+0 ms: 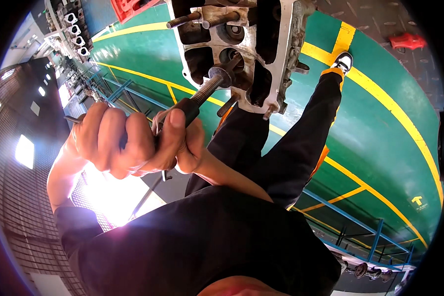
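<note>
Both hands are coming together at one spot: the left hand (118,140) is clamping the rear of a threaded screw tool (207,91), while the right hand (195,140) is pressing close behind, by the tool's black sleeve (184,111). Its fingers are mostly hiding, so I can't tell what it is gripping. The tool's far end is sitting inside a metal engine casting (249,44), which is hanging into view from the top, its studs (222,19) jutting toward the person. The left fist is blocking the tool's rear, and only a rod tip (73,119) is poking out beside it. Below the hands, a white glare (116,195) is washing out whatever is lying behind, and a dark shirt (207,241) is covering the lower view.

Trousered legs (301,128) are stretching over green floor (370,148) beyond the casting, one shoe (344,61) resting near a yellow line (386,98). A red handle (408,41) is lying on a textured dark plate (429,74). Mesh fencing (34,163) is standing at left, and blue railing (376,239) is running along the lower right.
</note>
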The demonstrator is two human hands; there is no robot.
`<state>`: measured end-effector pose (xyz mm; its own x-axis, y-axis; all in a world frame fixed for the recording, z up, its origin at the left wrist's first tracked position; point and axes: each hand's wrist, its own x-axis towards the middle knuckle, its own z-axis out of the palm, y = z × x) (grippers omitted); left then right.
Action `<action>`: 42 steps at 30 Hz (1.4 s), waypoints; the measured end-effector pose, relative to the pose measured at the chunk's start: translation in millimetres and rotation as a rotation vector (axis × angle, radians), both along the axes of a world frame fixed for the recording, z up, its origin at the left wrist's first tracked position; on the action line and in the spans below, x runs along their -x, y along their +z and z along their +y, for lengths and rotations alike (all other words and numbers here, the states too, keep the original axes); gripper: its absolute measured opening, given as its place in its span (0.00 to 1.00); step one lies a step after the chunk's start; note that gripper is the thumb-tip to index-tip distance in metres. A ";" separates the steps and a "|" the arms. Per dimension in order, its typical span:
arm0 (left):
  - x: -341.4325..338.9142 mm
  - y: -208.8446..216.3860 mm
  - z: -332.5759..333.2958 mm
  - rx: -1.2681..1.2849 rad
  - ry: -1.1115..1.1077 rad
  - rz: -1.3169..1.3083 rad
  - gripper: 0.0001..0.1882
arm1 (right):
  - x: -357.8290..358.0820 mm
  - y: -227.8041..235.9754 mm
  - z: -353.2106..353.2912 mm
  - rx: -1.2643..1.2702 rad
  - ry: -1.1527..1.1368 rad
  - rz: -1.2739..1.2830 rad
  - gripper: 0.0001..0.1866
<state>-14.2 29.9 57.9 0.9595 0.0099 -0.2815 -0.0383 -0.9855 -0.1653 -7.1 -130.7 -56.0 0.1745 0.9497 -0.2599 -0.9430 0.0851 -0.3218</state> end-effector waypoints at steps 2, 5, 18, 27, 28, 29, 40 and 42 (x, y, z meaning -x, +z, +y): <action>0.1 -4.2 -4.3 -0.001 0.049 -0.032 0.20 | 6.6 4.5 3.3 0.063 -0.051 -0.039 0.19; 1.1 -10.6 -8.5 -0.014 0.093 -0.104 0.20 | 9.2 4.4 2.6 0.072 -0.058 -0.025 0.20; 3.5 -10.1 -32.4 -0.127 0.225 -0.079 0.28 | -7.5 -9.5 -3.3 -0.051 0.058 0.051 0.25; -37.9 6.2 -53.9 -0.176 0.464 0.188 0.35 | -12.1 -0.3 1.2 0.018 0.120 0.177 0.29; -40.0 9.2 -51.8 -0.178 0.430 0.220 0.37 | -13.8 1.0 2.2 0.032 0.125 0.160 0.31; -43.3 13.6 -49.9 -0.169 0.416 0.276 0.39 | -14.8 2.8 3.6 0.046 0.130 0.144 0.33; -66.7 27.3 -37.6 0.059 0.610 0.484 0.39 | -17.0 -1.9 3.4 0.087 0.196 0.093 0.31; -69.7 28.9 -36.3 0.086 0.670 0.527 0.34 | -16.7 -4.4 3.8 0.099 0.166 0.077 0.31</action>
